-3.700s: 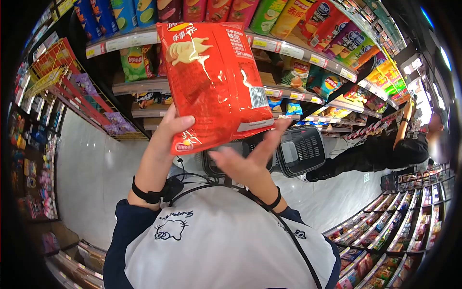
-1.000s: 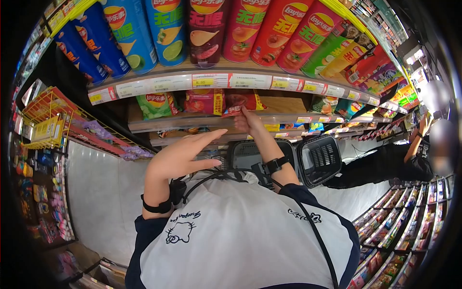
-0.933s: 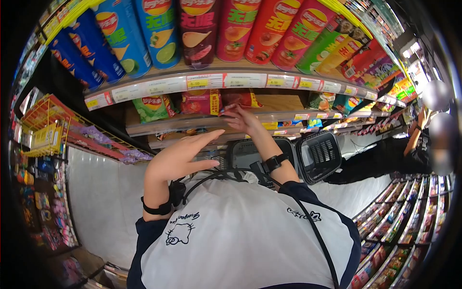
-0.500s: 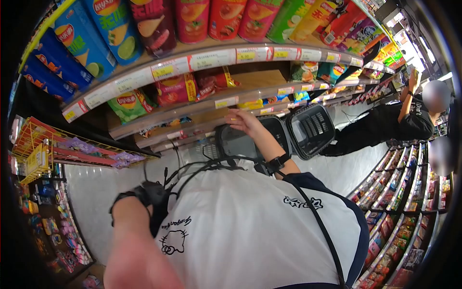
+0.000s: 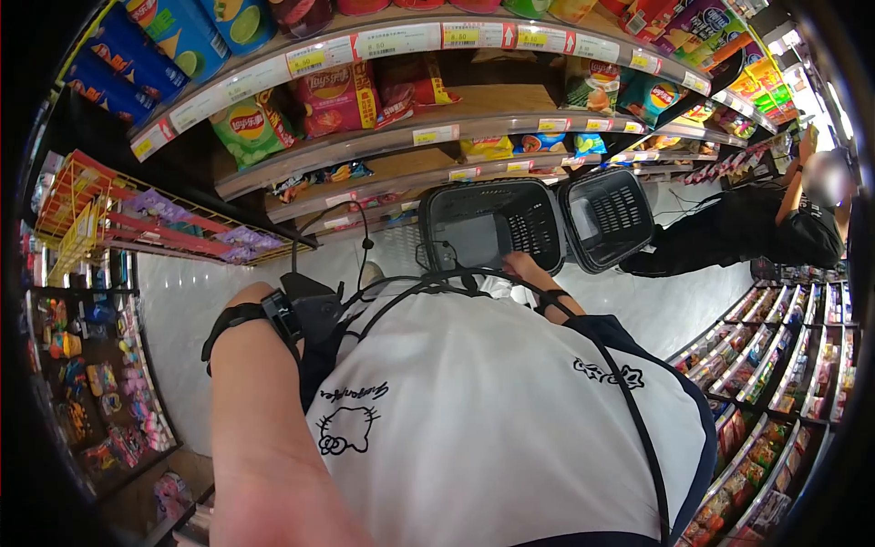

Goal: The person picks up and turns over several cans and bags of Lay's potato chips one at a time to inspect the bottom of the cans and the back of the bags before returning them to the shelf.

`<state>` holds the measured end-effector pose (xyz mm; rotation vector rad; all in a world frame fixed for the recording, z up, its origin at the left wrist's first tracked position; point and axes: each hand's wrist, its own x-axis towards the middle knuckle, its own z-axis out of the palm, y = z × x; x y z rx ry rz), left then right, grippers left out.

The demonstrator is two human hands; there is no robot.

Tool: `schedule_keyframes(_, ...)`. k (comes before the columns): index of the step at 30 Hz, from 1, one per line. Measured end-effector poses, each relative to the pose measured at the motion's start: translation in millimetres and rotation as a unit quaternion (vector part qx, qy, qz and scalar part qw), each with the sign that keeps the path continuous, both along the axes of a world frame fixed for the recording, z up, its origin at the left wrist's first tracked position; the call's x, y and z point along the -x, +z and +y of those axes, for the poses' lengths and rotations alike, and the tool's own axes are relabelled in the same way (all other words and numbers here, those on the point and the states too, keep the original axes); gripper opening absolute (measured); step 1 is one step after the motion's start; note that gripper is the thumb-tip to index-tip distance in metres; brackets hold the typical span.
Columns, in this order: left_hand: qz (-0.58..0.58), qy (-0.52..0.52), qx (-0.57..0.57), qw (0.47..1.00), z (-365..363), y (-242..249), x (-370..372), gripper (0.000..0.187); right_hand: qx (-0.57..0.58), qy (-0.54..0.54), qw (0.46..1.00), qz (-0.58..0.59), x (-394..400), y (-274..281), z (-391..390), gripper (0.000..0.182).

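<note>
My right hand is low in front of my shirt, beside the near rim of a black shopping basket. Its fingers look curled in, but what they hold, if anything, is hidden. My left hand reaches down past a black wristband and a watch. A dark object lies beside it, and the fingers are out of sight. Black cables run across the front of my white shirt. A second black basket stands against the first on its right.
Shelves with chip bags and snack tubes rise ahead. A yellow wire rack juts out at left. To the right a person in black stands near the baskets. Snack bins line the right side.
My right hand has drawn back from above the basket toward my body, its fingers no longer spread. My left forearm has shifted slightly, and the view has tilted down.
</note>
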<state>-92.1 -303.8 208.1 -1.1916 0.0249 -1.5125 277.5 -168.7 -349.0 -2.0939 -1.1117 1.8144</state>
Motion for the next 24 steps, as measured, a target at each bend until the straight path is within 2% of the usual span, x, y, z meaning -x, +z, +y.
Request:
schedule_keyframes(2,0.044,-0.031,-0.011,0.998,-9.8,1.4,-14.1,0.031,-0.048,0.153,0.987,-0.021,-23.9,-21.2,-33.2,0.03)
schedule_keyframes(4,-0.007,-0.005,0.009,1.0,-13.1,9.1,-28.8,0.031,0.067,0.022,0.997,-0.026,-17.3,24.0,-59.5,0.03)
schedule_keyframes(5,-0.032,0.009,0.021,0.999,-14.6,12.5,-35.5,0.031,0.08,0.011,0.996,-0.024,-27.5,1.1,-66.7,0.03)
schedule_keyframes(6,-0.006,0.013,0.053,0.998,-16.0,13.8,-41.7,0.031,0.093,-0.002,0.995,-0.021,-42.3,-34.5,-71.2,0.03)
schedule_keyframes(7,0.02,0.016,0.086,0.996,-17.3,14.9,-47.6,0.031,0.106,-0.016,0.994,-0.018,-41.0,-35.4,-76.5,0.03)
schedule_keyframes(8,0.023,0.009,0.087,0.996,-21.2,14.7,-53.3,0.031,0.07,-0.015,0.997,-0.025,-50.9,-31.7,-81.0,0.03)
schedule_keyframes(10,0.006,-0.018,0.055,0.998,-26.9,10.6,-64.8,0.032,0.052,0.013,0.995,-0.082,-44.5,21.9,-80.0,0.019)
schedule_keyframes(11,-0.016,-0.039,0.024,0.999,-29.6,6.6,-70.5,0.032,0.043,0.0,0.997,-0.063,-48.2,21.3,-79.9,0.02)
schedule_keyframes(14,0.108,-0.085,0.04,0.99,-41.9,-0.6,-78.4,0.037,0.019,-0.027,0.999,-0.011,-56.7,12.4,-83.5,0.023)
schedule_keyframes(19,0.016,-0.096,0.003,0.995,-43.2,8.4,-104.7,0.036,-0.004,-0.04,0.999,0.033,-66.4,7.0,-89.0,0.025)
schedule_keyframes(24,0.036,-0.129,0.017,0.991,-33.9,5.8,-119.2,0.041,0.02,-0.087,0.996,0.003,-89.2,-14.8,-116.3,0.029)
